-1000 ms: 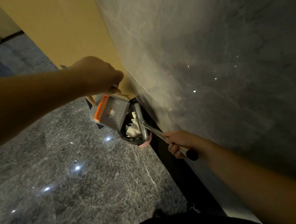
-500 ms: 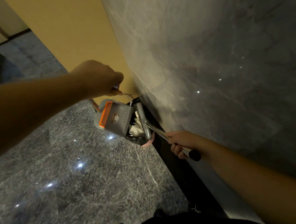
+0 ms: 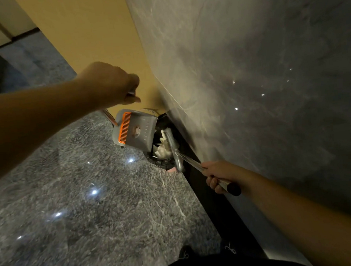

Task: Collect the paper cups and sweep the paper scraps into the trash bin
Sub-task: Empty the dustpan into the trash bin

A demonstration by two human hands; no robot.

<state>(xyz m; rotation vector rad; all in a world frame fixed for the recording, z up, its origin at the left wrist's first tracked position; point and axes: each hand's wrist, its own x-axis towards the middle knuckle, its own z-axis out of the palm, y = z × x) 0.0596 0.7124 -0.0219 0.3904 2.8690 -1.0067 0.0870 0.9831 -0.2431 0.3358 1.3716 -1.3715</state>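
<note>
Currently:
Left hand (image 3: pixel 114 83): grips dustpan (image 3: pixel 134 129) handle, pan tipped over trash bin (image 3: pixel 164 164).
Right hand (image 3: pixel 220 176): grips broom (image 3: pixel 174 149) shaft, head inside bin.

Trash bin (image 3: pixel 162 164) on floor (image 3: pixel 72 201), against wall (image 3: pixel 250 87) base. Dustpan (image 3: pixel 135 129) tilted over bin's left rim. Broom head (image 3: pixel 174 151) over bin's right side. Paper scraps (image 3: pixel 162 149) in bin, between dustpan and broom head.

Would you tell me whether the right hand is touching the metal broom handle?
Touching: the head view shows the right hand wrapped around the metal broom handle.
</note>
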